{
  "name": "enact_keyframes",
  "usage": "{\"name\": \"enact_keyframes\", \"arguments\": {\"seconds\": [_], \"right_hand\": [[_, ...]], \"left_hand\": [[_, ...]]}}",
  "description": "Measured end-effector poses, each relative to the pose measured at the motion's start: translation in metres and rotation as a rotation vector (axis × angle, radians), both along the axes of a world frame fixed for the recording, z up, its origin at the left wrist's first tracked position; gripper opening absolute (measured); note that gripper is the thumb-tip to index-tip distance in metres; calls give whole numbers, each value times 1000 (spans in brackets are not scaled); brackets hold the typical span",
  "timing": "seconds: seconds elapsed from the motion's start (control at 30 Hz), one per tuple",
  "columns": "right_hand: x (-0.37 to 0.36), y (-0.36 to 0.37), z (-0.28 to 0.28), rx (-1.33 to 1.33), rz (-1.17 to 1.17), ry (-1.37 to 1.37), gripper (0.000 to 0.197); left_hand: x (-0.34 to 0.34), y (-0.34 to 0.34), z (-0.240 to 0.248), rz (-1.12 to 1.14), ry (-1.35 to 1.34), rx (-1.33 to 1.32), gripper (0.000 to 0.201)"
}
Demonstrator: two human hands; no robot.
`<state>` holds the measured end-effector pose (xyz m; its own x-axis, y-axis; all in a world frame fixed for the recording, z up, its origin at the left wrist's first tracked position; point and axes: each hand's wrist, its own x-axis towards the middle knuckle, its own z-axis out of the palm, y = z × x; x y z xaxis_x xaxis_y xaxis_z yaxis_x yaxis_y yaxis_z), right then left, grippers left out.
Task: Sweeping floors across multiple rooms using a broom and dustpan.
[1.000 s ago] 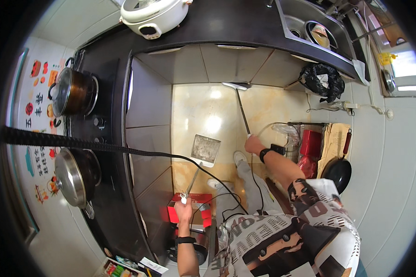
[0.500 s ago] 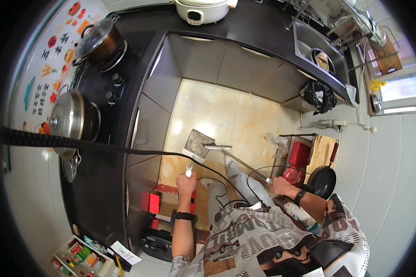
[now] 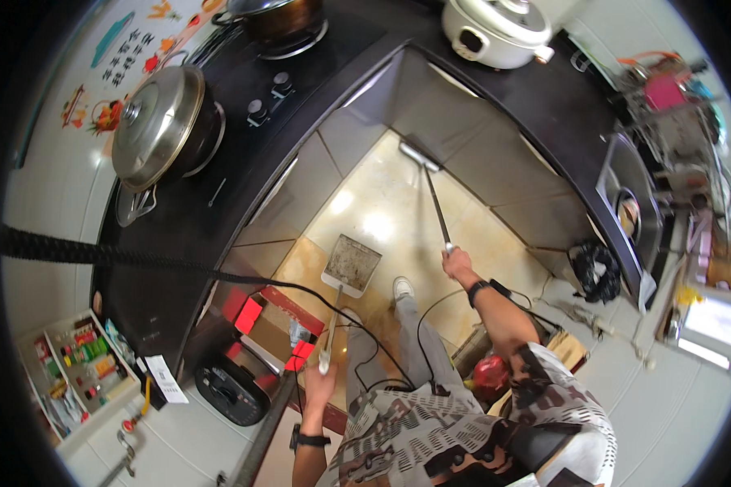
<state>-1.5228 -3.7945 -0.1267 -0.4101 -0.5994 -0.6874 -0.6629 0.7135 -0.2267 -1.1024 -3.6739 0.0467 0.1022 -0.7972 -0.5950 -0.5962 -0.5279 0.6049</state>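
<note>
My left hand (image 3: 320,385) is closed round the pale handle of a dustpan (image 3: 353,264), whose grey, dirt-marked pan rests on the floor ahead of my feet. Stretched forward, my right hand (image 3: 457,264) grips the upper end of a broom's thin pole. The broom's head (image 3: 419,156) lies on the floor in the far corner, against the base of the cabinets. A wide stretch of tiled floor (image 3: 382,203) separates the broom head from the dustpan.
Cabinets (image 3: 333,138) border the floor on the left and far sides. An open cardboard box (image 3: 274,326) stands beside my left arm, near a black appliance (image 3: 232,390). A black bin bag (image 3: 594,272) hangs at the right. A dark cable (image 3: 300,294) crosses the view.
The broom head has gone from beside the dustpan to the far cabinet corner, my right arm reaching forward. My left hand has drawn back with the dustpan handle. The view has turned.
</note>
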Motion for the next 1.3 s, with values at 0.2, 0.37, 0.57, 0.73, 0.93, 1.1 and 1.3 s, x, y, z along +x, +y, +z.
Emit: {"name": "enact_keyframes", "arguments": {"seconds": [0.2, 0.37, 0.57, 0.73, 0.93, 1.1, 1.3], "right_hand": [[106, -98, -96, 87, -661, -625, 43], [184, -65, -101, 139, -315, -355, 36], [179, 93, -91, 171, 286, -216, 40], [236, 179, -26, 243, 592, -74, 33], [238, 245, 7, 248, 740, 22, 22], [143, 292, 54, 221, 943, 55, 25], [162, 257, 127, 157, 823, -20, 40]], "left_hand": [[-7, 81, 25, 165, -36, 174, 35], [-15, 138, 28, 551, 85, 221, 32], [23, 208, 9, 611, 216, 227, 17], [75, 259, 21, 651, 83, 237, 22], [120, 310, 60, 742, 246, 232, 24], [140, 361, 62, 508, 87, 204, 26], [146, 390, 78, 446, -111, 194, 32]]}}
